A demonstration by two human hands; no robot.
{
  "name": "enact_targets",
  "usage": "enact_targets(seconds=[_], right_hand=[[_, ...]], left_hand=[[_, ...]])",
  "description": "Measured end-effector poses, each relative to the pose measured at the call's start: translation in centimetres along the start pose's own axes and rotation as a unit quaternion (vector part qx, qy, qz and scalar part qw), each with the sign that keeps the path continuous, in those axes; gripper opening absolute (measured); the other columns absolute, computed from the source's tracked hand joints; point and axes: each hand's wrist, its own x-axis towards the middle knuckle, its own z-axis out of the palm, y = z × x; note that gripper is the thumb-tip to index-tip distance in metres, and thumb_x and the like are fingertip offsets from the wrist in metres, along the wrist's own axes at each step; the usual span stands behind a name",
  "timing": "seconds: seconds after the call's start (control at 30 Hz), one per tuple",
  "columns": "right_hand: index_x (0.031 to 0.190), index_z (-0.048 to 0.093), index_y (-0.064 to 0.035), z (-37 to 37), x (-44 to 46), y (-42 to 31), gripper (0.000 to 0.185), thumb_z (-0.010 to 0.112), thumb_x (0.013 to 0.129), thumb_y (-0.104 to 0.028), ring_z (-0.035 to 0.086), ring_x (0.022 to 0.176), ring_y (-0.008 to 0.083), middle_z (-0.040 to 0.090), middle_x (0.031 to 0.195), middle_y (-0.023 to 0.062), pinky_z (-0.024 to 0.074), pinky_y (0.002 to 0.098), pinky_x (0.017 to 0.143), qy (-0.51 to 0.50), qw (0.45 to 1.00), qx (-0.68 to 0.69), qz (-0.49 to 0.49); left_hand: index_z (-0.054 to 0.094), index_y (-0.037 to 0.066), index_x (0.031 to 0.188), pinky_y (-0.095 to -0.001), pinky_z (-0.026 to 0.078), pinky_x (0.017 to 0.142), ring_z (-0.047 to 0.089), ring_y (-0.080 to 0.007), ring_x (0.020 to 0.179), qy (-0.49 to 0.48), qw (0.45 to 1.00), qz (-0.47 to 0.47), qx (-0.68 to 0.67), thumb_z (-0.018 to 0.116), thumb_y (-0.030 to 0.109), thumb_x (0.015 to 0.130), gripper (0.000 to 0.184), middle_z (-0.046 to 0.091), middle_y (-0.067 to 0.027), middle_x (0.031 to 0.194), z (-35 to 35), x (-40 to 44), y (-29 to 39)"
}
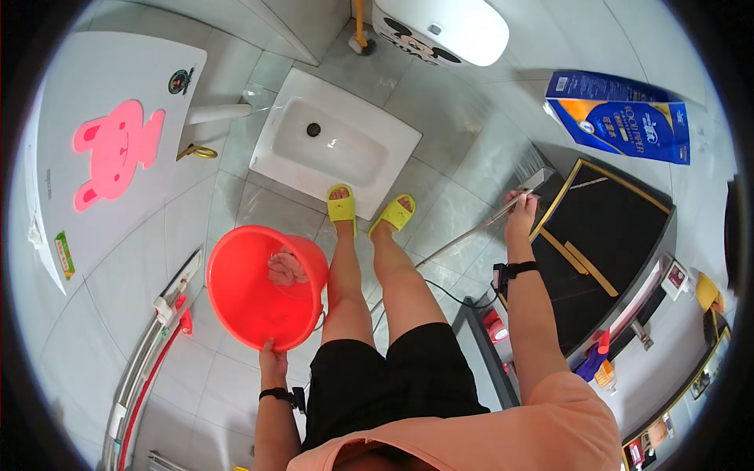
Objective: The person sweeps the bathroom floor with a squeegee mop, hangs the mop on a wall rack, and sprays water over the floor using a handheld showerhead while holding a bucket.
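A red bucket (239,275) tilts at my left side, its mouth facing up toward me. My left hand (272,358) has its fingers closed over the near rim. Inside the bucket lies a crumpled pink cloth (287,268), against the far right wall. Off to the right, my right hand (521,210) is wrapped around a silver shower head (537,179). Water sprays from it toward the wall and floor. A metal hose (463,236) runs from that hand back down past my legs.
A white squat toilet (269,151) is set in the tiled floor before my yellow slippers (342,208). A black-topped cabinet (605,235) stands at right, below a blue tissue pack (620,118). A white washing machine or panel with a pink rabbit sticker (118,153) is at left, mop poles (141,377) below.
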Motion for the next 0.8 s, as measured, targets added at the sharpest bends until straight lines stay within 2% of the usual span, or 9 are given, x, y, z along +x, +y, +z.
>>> enact_targets(seconds=[0.13,0.27,0.33,0.47,0.8], right_hand=[[0.105,0.045,-0.0076,1.4,-0.8,-1.3,0.008,0.044,0.100,-0.012,0.058,0.088,0.0164,0.058,0.096,0.0062,0.0497,0.0309,0.080,-0.027,0.999,-0.030,-0.001],[0.105,0.046,-0.0083,2.5,-1.3,-1.7,0.007,0.044,0.100,-0.012,0.059,0.088,0.0160,0.059,0.096,0.0057,0.0484,0.0296,0.079,-0.027,0.999,-0.027,0.018],[0.105,0.047,-0.0085,3.0,-1.4,-1.6,0.007,0.044,0.100,-0.012,0.059,0.087,0.0156,0.059,0.096,0.0053,0.0481,0.0291,0.080,-0.068,0.997,-0.028,0.016],[0.104,0.048,-0.0082,4.2,-2.1,-1.6,0.007,0.043,0.100,-0.012,0.058,0.087,0.0152,0.059,0.096,0.0052,0.0484,0.0288,0.080,-0.084,0.996,-0.020,0.009],[0.106,0.048,-0.0054,7.3,-4.0,-1.4,0.012,0.043,0.101,-0.014,0.058,0.089,0.0150,0.059,0.098,0.0061,0.0480,0.0295,0.083,-0.142,0.987,-0.071,0.012]], left_hand=[[0.050,0.002,0.121,-0.0393,0.055,0.090,0.061,-0.0250,0.107,0.002,1.000,0.008,-0.013,0.056,0.000,0.087,0.035,0.060,-0.0117,0.119,0.8,-0.3,0.5],[0.048,0.002,0.124,-0.0378,0.055,0.089,0.061,-0.0258,0.108,0.007,1.000,0.005,-0.017,0.054,0.000,0.087,0.037,0.059,-0.0124,0.120,0.6,0.4,0.7],[0.048,0.002,0.124,-0.0379,0.055,0.088,0.061,-0.0261,0.107,0.019,1.000,-0.001,-0.014,0.054,0.000,0.087,0.037,0.059,-0.0123,0.120,0.2,1.0,0.9],[0.049,0.003,0.123,-0.0379,0.055,0.088,0.061,-0.0263,0.107,0.024,1.000,-0.006,-0.011,0.055,0.000,0.087,0.037,0.059,-0.0122,0.120,-0.3,1.6,1.4],[0.050,0.001,0.121,-0.0377,0.054,0.090,0.062,-0.0253,0.105,0.030,0.999,0.003,-0.014,0.055,0.001,0.088,0.034,0.060,-0.0122,0.118,0.6,1.7,2.5]])
